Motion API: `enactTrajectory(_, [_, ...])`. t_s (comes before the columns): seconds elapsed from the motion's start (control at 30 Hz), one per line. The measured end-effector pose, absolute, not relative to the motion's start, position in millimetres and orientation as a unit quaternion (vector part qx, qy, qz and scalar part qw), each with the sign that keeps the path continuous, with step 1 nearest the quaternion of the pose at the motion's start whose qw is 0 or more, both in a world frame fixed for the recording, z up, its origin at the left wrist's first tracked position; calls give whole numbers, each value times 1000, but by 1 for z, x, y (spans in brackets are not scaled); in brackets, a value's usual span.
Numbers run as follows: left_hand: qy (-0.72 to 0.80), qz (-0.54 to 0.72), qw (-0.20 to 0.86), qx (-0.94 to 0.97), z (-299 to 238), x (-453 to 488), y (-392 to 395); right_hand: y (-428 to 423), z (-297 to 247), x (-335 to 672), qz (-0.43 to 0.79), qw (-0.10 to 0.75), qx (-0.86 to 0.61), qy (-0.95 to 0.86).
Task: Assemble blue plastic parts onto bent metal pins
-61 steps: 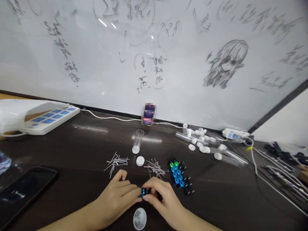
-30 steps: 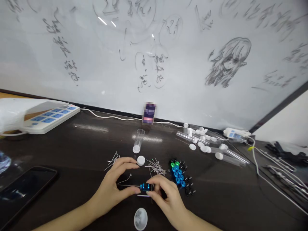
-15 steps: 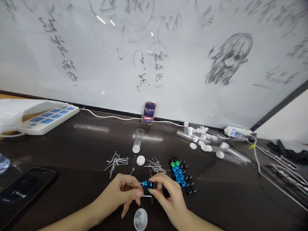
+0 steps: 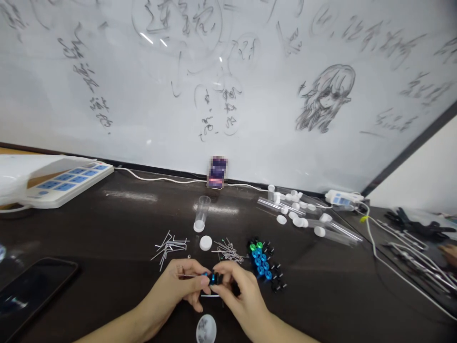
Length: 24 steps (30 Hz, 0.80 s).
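Between my hands is a small blue metal fitting (image 4: 213, 277) with a black end, partly covered by fingertips. My left hand (image 4: 180, 285) is closed, with thumb and fingers pinching its left side. A thin metal rod (image 4: 186, 275) runs leftward from the fitting across the fingers. My right hand (image 4: 240, 288) is closed too, pinching the black end on the right. Just under the fingertips lies an L-shaped hex key (image 4: 210, 296), partly hidden. Nearer to me stands a small white translucent cup (image 4: 206, 328) with dark small parts inside.
Bent hex keys (image 4: 170, 247) and thin metal rods (image 4: 229, 251) lie beyond my hands. Blue and green fittings (image 4: 262, 262) with black screws (image 4: 277, 278) sit right. A clear tube (image 4: 203, 213), white cap (image 4: 205, 243), phone (image 4: 35, 290) and power strip (image 4: 71, 183) are also on the table.
My left thumb and fingers have moved in to the right and now cover part of the blue fitting. The whole view has shifted slightly.
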<state>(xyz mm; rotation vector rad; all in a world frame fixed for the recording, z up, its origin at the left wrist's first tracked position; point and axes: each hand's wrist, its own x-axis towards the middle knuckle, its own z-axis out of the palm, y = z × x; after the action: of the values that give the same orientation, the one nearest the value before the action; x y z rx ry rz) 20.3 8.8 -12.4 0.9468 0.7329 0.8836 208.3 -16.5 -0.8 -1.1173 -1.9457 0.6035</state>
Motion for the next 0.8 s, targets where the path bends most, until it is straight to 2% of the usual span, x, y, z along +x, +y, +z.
enactTrajectory(0.57, [331,395,718,467,-10,19,7,-19,12,214,311,351,-429,-772])
enactTrajectory(0.8, [336,406,712,464,-9,19,5,-19,4,213,287,388,-398,-780])
